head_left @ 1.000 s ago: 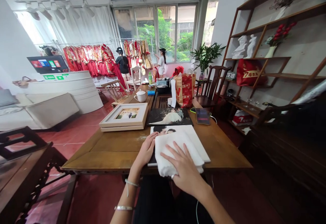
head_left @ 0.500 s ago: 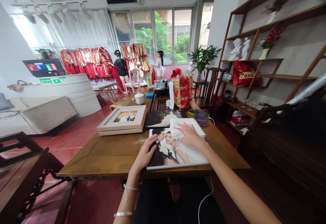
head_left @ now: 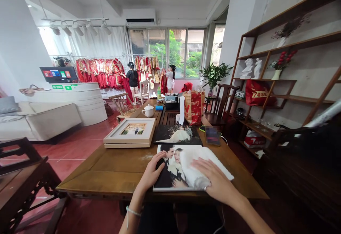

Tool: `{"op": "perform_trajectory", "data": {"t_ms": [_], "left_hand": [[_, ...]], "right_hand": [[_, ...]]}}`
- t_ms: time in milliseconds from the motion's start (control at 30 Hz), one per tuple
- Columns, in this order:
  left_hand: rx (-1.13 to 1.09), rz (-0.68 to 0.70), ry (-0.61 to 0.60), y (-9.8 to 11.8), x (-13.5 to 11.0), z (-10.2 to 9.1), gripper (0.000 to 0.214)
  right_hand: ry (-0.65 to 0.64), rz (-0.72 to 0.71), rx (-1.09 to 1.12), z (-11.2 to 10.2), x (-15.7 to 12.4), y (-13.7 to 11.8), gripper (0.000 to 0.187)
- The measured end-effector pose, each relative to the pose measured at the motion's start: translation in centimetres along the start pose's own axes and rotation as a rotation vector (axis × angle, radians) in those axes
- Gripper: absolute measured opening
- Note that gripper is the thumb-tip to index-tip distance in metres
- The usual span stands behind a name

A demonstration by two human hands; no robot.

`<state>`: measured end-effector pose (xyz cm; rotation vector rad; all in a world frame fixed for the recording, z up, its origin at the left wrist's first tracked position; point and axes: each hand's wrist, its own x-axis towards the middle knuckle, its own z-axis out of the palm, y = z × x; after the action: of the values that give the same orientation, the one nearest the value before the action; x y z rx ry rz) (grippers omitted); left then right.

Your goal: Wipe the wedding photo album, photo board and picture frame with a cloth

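A wedding photo panel [head_left: 166,180] with a white edge lies flat at the front of the wooden table. My left hand [head_left: 152,169] rests on its left edge, fingers stretched over the picture, gripping nothing. On the panel's right side, my right hand [head_left: 213,180] presses a folded white cloth [head_left: 220,164] against the surface. The fingers of that hand are slightly blurred and lie over the cloth, which bunches by the thumb side. Part of the picture is hidden beneath the cloth, whose right corner reaches past the panel. Just behind lies a second, dark photo panel [head_left: 163,132].
Stacked pale picture frames [head_left: 149,138] stand at the left of the table [head_left: 106,173]. Behind are a white lidded cup [head_left: 149,111], a paper bag [head_left: 194,109] and a phone [head_left: 212,135] with a cable. Two people stand by red garments [head_left: 102,72] at the far wall.
My right hand has drawn the cloth toward me and to the right across the photo panel. My left hand stays at the panel's left edge. The camera view has tilted upward.
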<state>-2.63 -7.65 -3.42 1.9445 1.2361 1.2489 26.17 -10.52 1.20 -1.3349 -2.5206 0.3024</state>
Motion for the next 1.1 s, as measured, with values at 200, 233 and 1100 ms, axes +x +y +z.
{"op": "perform_trajectory", "data": {"t_ms": [200, 233, 1100], "left_hand": [[-0.01, 0.004, 0.003, 0.2, -0.1, -0.1, 0.038], [-0.009, 0.004, 0.007, 0.3, -0.1, -0.1, 0.037], [-0.015, -0.025, 0.014, 0.6, -0.2, -0.1, 0.034]], "right_hand": [[0.053, 0.251, -0.083, 0.2, 5.0, 0.7, 0.07], [0.049, 0.248, -0.088, 0.5, 5.7, -0.4, 0.07], [-0.016, 0.218, -0.079, -0.1, 9.0, 2.5, 0.074]]}}
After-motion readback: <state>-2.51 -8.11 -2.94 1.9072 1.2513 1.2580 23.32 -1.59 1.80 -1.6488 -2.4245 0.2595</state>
